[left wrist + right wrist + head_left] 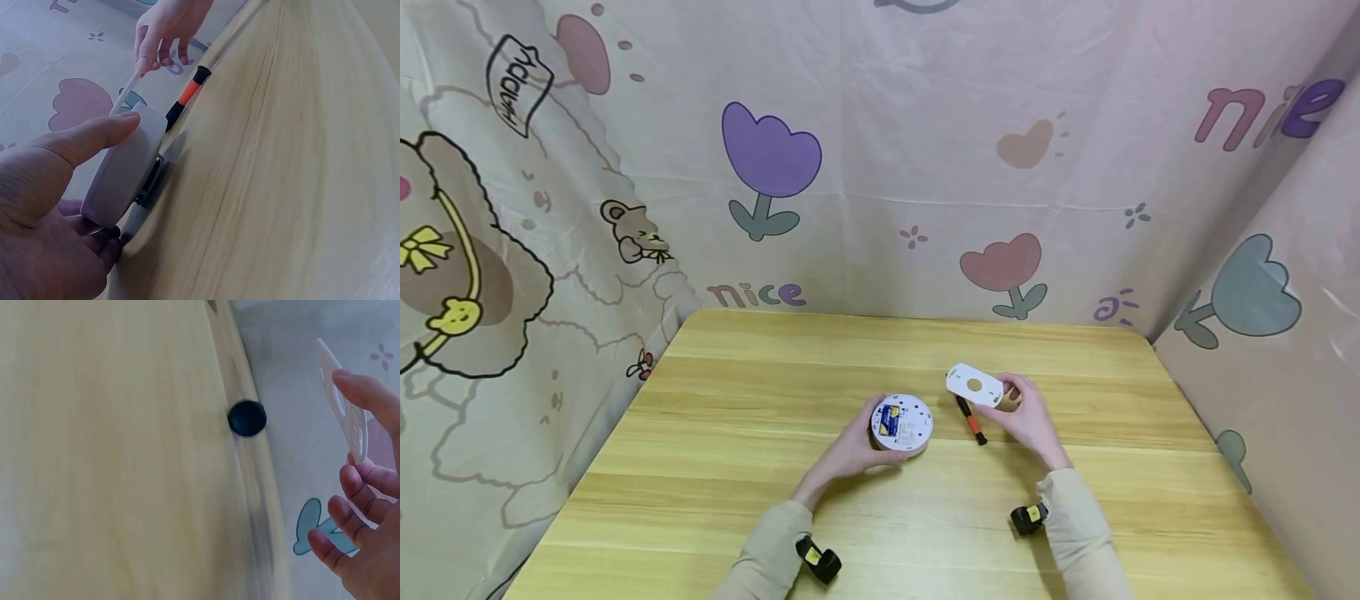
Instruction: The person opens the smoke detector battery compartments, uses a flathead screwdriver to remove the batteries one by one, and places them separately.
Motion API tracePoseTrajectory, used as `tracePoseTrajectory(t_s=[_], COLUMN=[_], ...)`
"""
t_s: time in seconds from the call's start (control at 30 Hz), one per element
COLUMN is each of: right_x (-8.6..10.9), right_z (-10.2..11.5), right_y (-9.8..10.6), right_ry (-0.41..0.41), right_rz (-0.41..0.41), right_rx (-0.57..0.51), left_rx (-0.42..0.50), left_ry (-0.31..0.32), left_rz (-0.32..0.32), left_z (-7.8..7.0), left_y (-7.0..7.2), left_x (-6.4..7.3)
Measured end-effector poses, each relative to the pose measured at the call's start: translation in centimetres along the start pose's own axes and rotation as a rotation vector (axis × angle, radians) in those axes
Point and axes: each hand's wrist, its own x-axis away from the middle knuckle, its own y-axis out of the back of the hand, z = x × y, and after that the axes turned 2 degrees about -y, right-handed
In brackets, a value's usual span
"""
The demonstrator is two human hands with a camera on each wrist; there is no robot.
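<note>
My left hand (854, 448) grips a round white smoke alarm (913, 425) by its rim, thumb on the near side and fingers round the far side. Its labelled back, with small slots, faces up toward the head camera. In the left wrist view the alarm (128, 165) stands edge-on, with a raised part on its lower face. My right hand (1028, 419) pinches a thin white mounting plate (961, 382) that has a round hole in its middle. The right wrist view shows the plate (340, 403) between thumb and fingers, apart from the alarm.
A screwdriver with a black and orange handle (973, 423) lies on the wooden table (760, 392), just below the plate and partly hidden by it. Printed curtains (865, 167) hang behind the table and along both sides.
</note>
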Motion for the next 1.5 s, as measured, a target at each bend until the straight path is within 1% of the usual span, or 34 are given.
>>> tracePoseTrajectory(t_s=[0.17,0.37,0.63,0.83,1.03,1.17,1.5], right_x=[-0.3,-0.7,-1.3,-1.6,-1.7,-1.9,-2.1], right_z=[-0.8,-1.9,-3.3,-4.2,-5.1,-5.6,-5.9], right_y=[0.8,2.0,3.5,4.4,4.9,5.0,5.1], right_ry=[-0.003,0.007,0.018,-0.004,-0.047,-0.055,-0.093], right_rz=[0.005,0.017,0.050,0.048,0.057,0.049,0.058], right_rx=[0.017,0.045,0.094,0.121,0.171,0.211,0.264], left_rx=[-0.022,-0.007,-0.016,-0.026,-0.016,-0.022,-0.021], left_ry=[0.003,0.004,0.012,0.007,0.009,0.012,0.011], left_rz=[0.000,0.002,0.009,0.008,0.010,0.008,0.009], left_z=[0.1,0.2,0.1,0.1,0.1,0.1,0.2], left_y=[0.0,0.0,0.1,0.1,0.2,0.2,0.2], left_x=[0.0,0.0,0.1,0.0,0.1,0.0,0.0])
